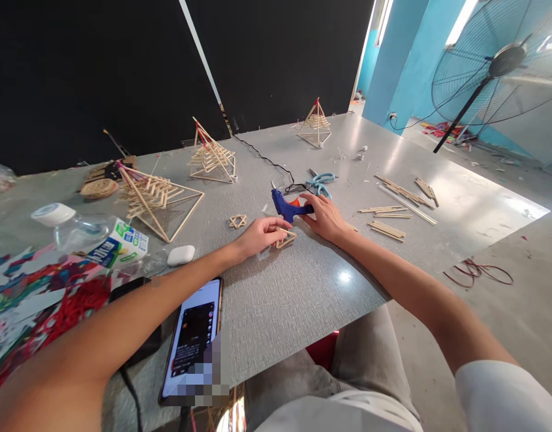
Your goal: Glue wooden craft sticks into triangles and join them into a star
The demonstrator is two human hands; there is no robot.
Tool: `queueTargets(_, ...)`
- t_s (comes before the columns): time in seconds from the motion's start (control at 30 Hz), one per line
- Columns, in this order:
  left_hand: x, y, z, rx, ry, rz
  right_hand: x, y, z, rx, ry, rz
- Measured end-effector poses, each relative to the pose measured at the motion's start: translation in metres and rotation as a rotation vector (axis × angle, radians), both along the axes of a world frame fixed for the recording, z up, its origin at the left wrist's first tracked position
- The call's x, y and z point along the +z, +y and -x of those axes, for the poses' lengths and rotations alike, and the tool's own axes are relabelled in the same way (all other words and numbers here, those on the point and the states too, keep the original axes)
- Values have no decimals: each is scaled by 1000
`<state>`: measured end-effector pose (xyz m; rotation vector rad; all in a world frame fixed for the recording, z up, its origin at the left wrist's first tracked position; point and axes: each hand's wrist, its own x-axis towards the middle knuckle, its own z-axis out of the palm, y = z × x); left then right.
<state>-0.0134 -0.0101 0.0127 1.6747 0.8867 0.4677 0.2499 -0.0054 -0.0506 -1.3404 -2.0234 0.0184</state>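
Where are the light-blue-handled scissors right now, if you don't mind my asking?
In the head view, the light-blue-handled scissors lie on the grey table, just beyond the right hand and the blue glue gun.

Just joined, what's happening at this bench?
A person's right hand is on the handle of a blue glue gun, its nozzle angled away from them. The left hand has its fingers on a small wooden-stick triangle at the table. A small star-shaped stick piece lies just left of that hand. Farther back stand three larger stick frames, the nearest at the left. Loose sticks lie to the right, and scissors sit behind the glue gun.
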Motion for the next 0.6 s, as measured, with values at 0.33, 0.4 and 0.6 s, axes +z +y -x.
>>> queueTargets(0.33,-3,-1,-2,-70,-76,-60,1,0,-1,27,-84,32)
queueTargets(0.4,-5,-1,-1,-65,-69,-63,0,1,-2,39,-77,35)
queueTargets(0.6,-8,0,1,-124,-58,-55,-2,4,-2,45,-72,41)
